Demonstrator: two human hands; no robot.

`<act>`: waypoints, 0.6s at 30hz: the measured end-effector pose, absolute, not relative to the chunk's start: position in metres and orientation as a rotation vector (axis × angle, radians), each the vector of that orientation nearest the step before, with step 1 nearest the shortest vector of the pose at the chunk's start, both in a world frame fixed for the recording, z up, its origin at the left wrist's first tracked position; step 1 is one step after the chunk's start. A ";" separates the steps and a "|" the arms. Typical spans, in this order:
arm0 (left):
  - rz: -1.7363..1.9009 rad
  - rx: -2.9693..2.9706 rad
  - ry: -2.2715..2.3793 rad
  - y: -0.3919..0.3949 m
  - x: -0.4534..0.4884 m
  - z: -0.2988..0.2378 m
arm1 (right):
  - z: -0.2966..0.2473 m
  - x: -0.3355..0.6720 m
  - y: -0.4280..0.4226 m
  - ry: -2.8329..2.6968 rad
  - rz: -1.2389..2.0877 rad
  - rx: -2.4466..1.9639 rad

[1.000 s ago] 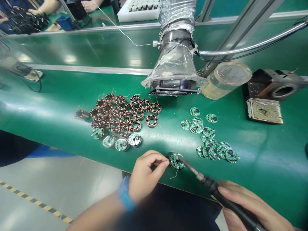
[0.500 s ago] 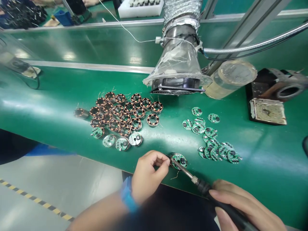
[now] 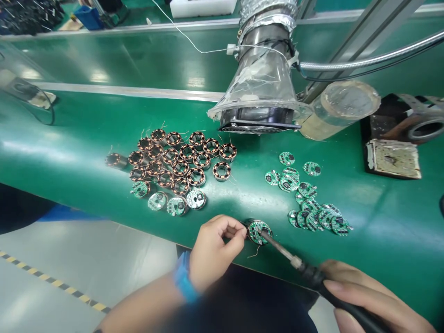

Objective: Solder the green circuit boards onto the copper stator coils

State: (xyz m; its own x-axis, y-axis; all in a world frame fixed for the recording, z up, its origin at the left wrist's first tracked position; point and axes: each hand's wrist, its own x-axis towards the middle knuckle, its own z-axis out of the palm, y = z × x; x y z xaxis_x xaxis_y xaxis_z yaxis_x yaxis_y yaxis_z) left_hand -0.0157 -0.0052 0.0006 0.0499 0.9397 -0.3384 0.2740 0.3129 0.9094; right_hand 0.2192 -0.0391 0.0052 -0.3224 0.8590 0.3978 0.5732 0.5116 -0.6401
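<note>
My right hand (image 3: 374,296) is wrapped round the black handle of a soldering iron (image 3: 314,276). The iron's metal tip reaches over a round green circuit board (image 3: 256,230), at its right part. This board lies on top of a copper-wound motor stator (image 3: 249,224) near the table's front edge, and a thin wire end sticks out below. At the stator's left side, my left hand (image 3: 218,240) has thumb and forefinger pinched together; what they hold is too small to make out. A blue band is round the left wrist.
Several copper-wound stators (image 3: 180,167) stand to the left, a few topped with boards (image 3: 176,206). Loose round boards (image 3: 312,217) lie at right. A fume extractor hood (image 3: 258,92) hangs behind, beside a clear round container (image 3: 342,111) and an iron stand with sponge (image 3: 393,158).
The soldering iron and my right hand have shifted to the right, and the tip has moved from the board's left part towards its right. My left hand stays pinched at the stator's side.
</note>
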 end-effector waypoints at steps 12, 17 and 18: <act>0.721 1.190 1.409 0.002 -0.021 0.003 | -0.023 0.168 0.001 -2.102 0.549 -1.063; 0.602 1.210 1.355 -0.019 -0.024 0.009 | -0.022 0.166 -0.001 -2.017 0.522 -1.080; 0.595 1.218 1.354 -0.021 -0.022 0.008 | -0.022 0.166 -0.001 -2.009 0.511 -1.086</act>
State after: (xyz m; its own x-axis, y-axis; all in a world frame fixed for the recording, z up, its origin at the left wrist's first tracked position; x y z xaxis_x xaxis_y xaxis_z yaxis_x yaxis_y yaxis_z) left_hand -0.0225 -0.0212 0.0079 0.2026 0.8935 -0.4008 0.3088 0.3301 0.8920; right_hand 0.1664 -0.0008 -0.0221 -0.3309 0.8321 0.4452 0.5187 0.5544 -0.6508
